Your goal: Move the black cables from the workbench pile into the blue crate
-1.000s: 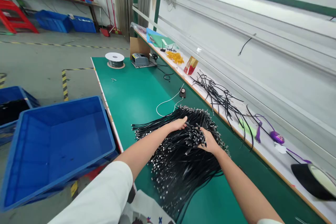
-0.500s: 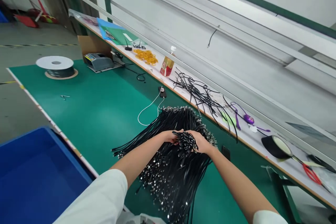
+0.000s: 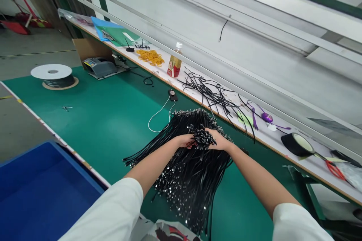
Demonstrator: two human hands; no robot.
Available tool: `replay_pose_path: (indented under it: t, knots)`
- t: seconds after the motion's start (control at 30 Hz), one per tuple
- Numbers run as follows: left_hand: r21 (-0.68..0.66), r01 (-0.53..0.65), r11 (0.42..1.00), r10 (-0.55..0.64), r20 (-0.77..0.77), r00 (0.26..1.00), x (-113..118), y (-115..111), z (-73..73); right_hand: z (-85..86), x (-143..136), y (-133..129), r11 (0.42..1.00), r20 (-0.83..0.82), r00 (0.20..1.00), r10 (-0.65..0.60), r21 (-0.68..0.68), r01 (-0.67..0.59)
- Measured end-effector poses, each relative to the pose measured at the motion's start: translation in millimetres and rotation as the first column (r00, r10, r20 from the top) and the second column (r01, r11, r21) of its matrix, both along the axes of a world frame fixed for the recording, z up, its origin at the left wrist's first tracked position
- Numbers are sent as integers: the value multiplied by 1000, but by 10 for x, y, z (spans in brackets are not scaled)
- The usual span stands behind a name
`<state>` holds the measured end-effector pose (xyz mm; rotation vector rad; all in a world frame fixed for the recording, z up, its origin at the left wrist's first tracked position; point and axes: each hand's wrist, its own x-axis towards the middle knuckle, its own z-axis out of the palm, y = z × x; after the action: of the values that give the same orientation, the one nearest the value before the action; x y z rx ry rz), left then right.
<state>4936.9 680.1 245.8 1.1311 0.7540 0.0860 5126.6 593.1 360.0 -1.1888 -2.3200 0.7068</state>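
Your left hand (image 3: 186,141) and right hand (image 3: 220,140) are close together, gripping one thick bundle of black cables (image 3: 203,138) between them, the left hand at its left side and the right hand at its right. Some of your fingers are hidden, so you cannot tell how far they wrap around. The cable ends point up towards you, above the middle of a wide cable pile (image 3: 186,180) that fans across the green tabletop (image 3: 98,128) in front of you.

Just beyond the pile sits a small black box (image 3: 172,95) with a looped white cord (image 3: 154,117). Farther left, a spool (image 3: 51,70) with a white flange stands near a grey machine (image 3: 100,67). A blue bin (image 3: 42,184) is beside the table at your left.

Along the white shelf (image 3: 268,136) lie yellow rubber bands (image 3: 150,57), a capped bottle (image 3: 174,64), loose black strands (image 3: 212,94), a roll of black tape (image 3: 291,144) and red-handled scissors (image 3: 335,170).
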Motion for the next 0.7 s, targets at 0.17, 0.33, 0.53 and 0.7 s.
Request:
replay_pose_path:
  t: [0.17,0.33,0.53,0.7]
  knots:
    - [-128,61,990,-53,69,996,-36,-78,83,11,41,8,999,-46,998,-31,-10,31]
    - [-210,142,967,-131,66,989,6,-156,69,-12,8,-32,1000,-49,999,-24,6,24]
    - [-313,161,936,-119,148,982,93,-326,-54,-102,-31,-79,998,-15,999,-32,46,33]
    - [-331,123,936,-18,304,953,121,-493,-109,-90,-134,-116,997,42,999,-33,65,30]
